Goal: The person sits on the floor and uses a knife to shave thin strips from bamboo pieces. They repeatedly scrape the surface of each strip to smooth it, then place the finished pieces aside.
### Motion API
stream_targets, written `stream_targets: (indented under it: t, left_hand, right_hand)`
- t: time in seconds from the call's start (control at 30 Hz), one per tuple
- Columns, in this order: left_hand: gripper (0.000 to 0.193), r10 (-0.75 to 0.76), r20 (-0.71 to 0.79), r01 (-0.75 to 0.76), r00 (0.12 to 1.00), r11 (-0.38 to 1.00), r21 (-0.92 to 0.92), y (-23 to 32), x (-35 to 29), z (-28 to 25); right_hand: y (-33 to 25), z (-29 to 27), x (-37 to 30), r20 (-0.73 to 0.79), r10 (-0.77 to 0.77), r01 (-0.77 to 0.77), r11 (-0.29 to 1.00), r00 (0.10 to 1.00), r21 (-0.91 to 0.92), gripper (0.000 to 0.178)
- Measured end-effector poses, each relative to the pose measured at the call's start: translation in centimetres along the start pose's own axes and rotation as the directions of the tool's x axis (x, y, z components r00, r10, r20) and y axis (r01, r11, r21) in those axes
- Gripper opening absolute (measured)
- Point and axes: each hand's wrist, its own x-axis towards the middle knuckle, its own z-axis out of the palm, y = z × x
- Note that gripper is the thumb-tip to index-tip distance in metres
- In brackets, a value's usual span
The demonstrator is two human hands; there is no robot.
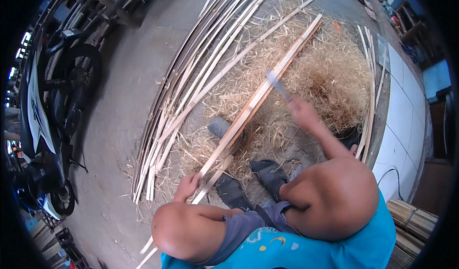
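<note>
1. Grip of the right hand (pixel 303 112): closed in a fist round the handle of a knife (pixel 278 84), whose flat, greyish metal blade is slightly blurred and lies across the strip; whether its edge touches the wood cannot be told.
2. Grip of the left hand (pixel 187 187): narrow, with the fingers pinched on the near part of the same strip.
3. Strip (pixel 258 97): long, thin, pale and smooth-looking, running slantwise from the left hand to beyond the blade, with a reddish-brown board (pixel 313 29) showing along its right edge.
4. Grey block (pixel 219 127): rounded and dull, just beside the strip and partly hidden by it.
5. Sandals (pixel 270 176): dark, with broad straps, on the feet between the bent knees; grey shorts (pixel 241 228) and a bright turquoise shirt (pixel 306 247) of soft cloth fill the lower edge.
6. Shavings (pixel 330 85): a springy, straw-coloured heap of fine curls, denser and browner right of the knife, with looser threads scattered around the strip.
7. Slats (pixel 191 73): long and slender, cream to dark brown, fanned out on the left over the smooth grey floor (pixel 129 54).
8. Motorbike (pixel 57 92): black and white, well apart at far left.
9. Tiles (pixel 401 102): white, flat and glossy, at right.
</note>
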Motion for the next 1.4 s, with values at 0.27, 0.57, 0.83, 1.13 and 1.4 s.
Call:
stream_targets:
  t: [0.27, 0.57, 0.83, 1.13, 1.4]
  left_hand:
    - [0.031, 0.321, -0.063, -0.27, 0.945, 0.876, 0.399, 8.9, 2.0, 3.0]
    - [0.05, -0.013, 0.263, 0.118, 0.965, 0.914, -0.389, 13.6, 5.7, 2.9]
    - [0.05, 0.029, 0.194, 0.042, 0.981, 0.935, -0.352, 9.6, 6.6, 3.7]
    - [0.046, -0.046, 0.182, 0.107, 0.982, 0.934, -0.341, 7.7, 4.5, 2.2]
    - [0.049, -0.184, 0.437, 0.303, 0.881, 0.927, -0.221, 2.8, 0.1, -2.8]
  right_hand:
    - [-1.3, 0.6, -1.0, -0.057, -0.158, 0.137, 0.952, 0.986, -0.273, 0.035]
    - [-1.7, 5.7, -3.2, 0.264, -0.213, 0.284, 0.92, 0.941, -0.27, 0.046]
    - [-2.7, 8.0, -6.1, 0.211, -0.204, 0.218, 0.975, 0.956, -0.042, 0.044]
    - [-0.4, 3.6, -2.0, 0.105, -0.166, 0.177, 0.978, 0.981, -0.11, 0.047]
    - [7.0, -8.0, 5.4, -0.269, 0.235, -0.286, 0.943, 0.934, -0.168, 0.045]
